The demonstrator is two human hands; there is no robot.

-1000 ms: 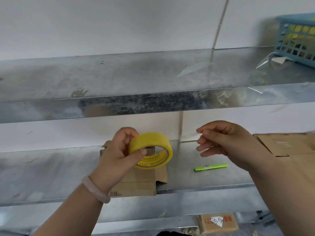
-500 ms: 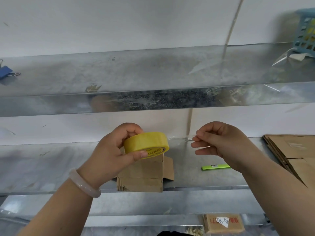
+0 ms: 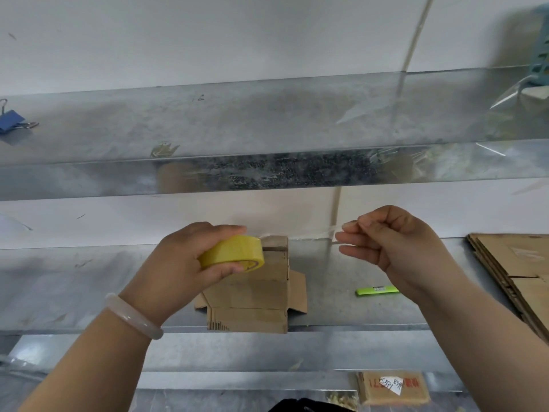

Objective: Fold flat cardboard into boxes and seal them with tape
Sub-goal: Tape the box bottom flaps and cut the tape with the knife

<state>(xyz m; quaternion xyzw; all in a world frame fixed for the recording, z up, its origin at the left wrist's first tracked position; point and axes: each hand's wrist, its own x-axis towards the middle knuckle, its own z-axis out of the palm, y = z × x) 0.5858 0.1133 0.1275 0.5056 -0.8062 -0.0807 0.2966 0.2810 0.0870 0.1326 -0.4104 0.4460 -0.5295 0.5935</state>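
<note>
Left hand (image 3: 190,263) grips tape roll (image 3: 231,252) over box (image 3: 252,292) top, set to seal seam. Right hand (image 3: 395,245), right of box, pinches faint tape end (image 3: 334,237), apparently to tension strip. Box on shelf (image 3: 89,286) edge.

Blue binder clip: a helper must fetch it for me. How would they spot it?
Look at the upper metal shelf. At its far left end lies the blue binder clip, small with silver wire handles; the teal basket sits at the opposite end.
</note>
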